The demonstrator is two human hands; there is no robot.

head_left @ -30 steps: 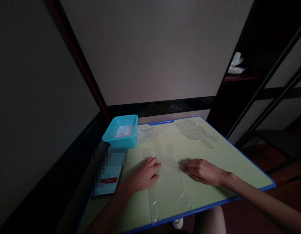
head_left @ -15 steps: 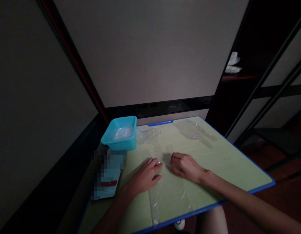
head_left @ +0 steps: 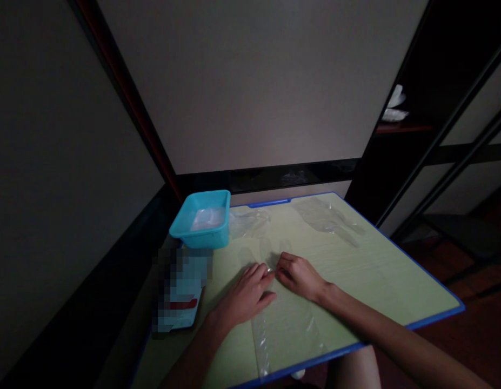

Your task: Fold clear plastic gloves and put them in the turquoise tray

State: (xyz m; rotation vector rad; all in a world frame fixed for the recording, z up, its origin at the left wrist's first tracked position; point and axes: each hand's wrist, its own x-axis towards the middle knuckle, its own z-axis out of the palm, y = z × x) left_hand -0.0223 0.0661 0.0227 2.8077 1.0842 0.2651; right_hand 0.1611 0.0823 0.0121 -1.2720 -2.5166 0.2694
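Observation:
A clear disposable plastic glove [head_left: 288, 324] lies flat on the table, its cuff toward the near edge and its finger shapes pointing away. My left hand [head_left: 250, 292] rests on the glove's left part, fingers bent and closed on the film, thumb lying lower. Just to its right, my right hand [head_left: 301, 275] is closed with fingertips pinched at the plastic. The hands are nearly touching, and their fingertips partly hide the film between them. Farther back lie another clear glove [head_left: 327, 219] at the right and a crumpled clear plastic piece [head_left: 248, 222] by the basin.
A turquoise plastic basin [head_left: 201, 237] with clear plastic inside stands at the table's back left. Nearer on the left is a pale blue, partly blurred packet [head_left: 185, 308]. The pale table [head_left: 380, 270] has a blue rim. A large cabinet panel [head_left: 266, 92] rises behind it.
My right hand has moved left, closer to my left hand, along the plastic glove. My left hand stays in nearly the same place. The view has shifted slightly.

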